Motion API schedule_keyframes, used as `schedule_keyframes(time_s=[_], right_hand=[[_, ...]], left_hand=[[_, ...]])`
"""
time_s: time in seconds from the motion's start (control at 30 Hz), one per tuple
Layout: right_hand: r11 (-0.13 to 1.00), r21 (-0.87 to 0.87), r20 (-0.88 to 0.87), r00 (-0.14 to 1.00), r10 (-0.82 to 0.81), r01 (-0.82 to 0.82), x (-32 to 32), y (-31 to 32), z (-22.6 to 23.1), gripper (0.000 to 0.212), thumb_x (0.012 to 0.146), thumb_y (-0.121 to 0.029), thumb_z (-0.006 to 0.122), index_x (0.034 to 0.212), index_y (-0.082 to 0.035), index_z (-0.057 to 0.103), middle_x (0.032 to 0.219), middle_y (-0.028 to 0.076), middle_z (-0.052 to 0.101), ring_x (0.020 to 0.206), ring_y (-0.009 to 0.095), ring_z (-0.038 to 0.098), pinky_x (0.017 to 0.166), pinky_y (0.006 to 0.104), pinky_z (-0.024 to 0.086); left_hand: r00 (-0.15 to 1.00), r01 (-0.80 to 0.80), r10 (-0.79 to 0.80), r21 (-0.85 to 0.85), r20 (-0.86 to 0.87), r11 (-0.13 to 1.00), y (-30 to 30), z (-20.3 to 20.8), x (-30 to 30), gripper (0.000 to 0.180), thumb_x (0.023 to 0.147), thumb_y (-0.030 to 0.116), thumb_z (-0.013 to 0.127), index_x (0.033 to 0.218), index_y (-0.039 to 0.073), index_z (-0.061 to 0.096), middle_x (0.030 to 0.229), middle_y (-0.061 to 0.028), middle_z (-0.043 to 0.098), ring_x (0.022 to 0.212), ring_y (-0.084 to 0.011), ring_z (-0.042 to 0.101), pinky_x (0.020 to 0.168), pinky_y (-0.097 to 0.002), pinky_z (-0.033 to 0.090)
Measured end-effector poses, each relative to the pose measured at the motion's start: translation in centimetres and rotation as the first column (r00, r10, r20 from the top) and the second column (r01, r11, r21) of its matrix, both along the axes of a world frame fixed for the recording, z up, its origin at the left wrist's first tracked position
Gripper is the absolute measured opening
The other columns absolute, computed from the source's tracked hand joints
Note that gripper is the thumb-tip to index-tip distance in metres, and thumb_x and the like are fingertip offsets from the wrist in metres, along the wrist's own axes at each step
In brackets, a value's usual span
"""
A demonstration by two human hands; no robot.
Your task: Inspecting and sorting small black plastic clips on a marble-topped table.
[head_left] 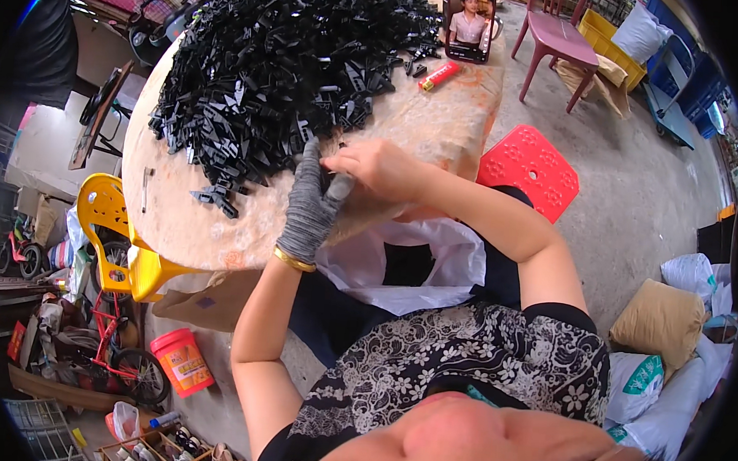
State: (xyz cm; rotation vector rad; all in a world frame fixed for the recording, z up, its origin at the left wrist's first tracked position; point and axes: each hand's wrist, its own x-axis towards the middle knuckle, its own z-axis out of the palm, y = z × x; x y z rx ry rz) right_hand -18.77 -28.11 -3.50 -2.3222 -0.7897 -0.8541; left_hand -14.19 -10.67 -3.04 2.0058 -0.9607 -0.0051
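A large heap of small black plastic parts (269, 72) covers much of the round table (191, 235), which has a pale, stained cover. At the near edge of the heap is my left hand (310, 206), in a grey knitted glove, its fingers pointing into the parts and its thumb toward the right hand. My bare right hand (377, 168) meets it from the right, fingers bent and pinched together by the left fingers. Whatever small piece they hold is hidden between them. Beneath the hands, an opened white plastic bag (460, 257) lies across my lap.
A phone (469, 24) stands at the table's far right, with a red tube-like object (439, 77) before it. A pen (146, 190) lies at left. Around the table are a red stool (529, 173), a yellow chair (104, 214), an orange-red bucket (182, 361) and filled sacks (659, 324).
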Motion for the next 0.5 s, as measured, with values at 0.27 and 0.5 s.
schedule_keyframes(time_s=[0.27, 0.5], right_hand=[[0.995, 0.042, -0.239, 0.966, 0.097, -0.089, 0.4, -0.1, 0.0, 0.023, 0.072, -0.012, 0.068, 0.093, -0.003, 0.064, 0.092, 0.012, 0.062, 0.086, 0.032, 0.06, 0.075, 0.0385, 0.049], [0.995, 0.093, -0.29, 0.955, 0.054, -0.028, 0.3, -0.1, 0.0, 0.015, 0.073, -0.011, 0.066, 0.087, -0.004, 0.065, 0.091, 0.01, 0.059, 0.089, 0.03, 0.058, 0.078, 0.0381, 0.047]], left_hand=[[0.987, 0.015, -0.03, -0.097, -0.158, 0.995, 2.8, 0.3, 1.9, 0.046, 0.092, 0.001, 0.047, 0.136, -0.002, 0.036, 0.128, -0.0153, 0.052, 0.115, -0.0213, 0.052, 0.097, -0.0289, 0.04], [0.996, 0.085, -0.084, 0.166, -0.016, 0.982, 4.7, 2.8, 1.5, 0.025, 0.084, 0.008, 0.06, 0.108, 0.002, 0.065, 0.101, -0.0151, 0.067, 0.089, -0.0226, 0.065, 0.081, -0.0306, 0.049]])
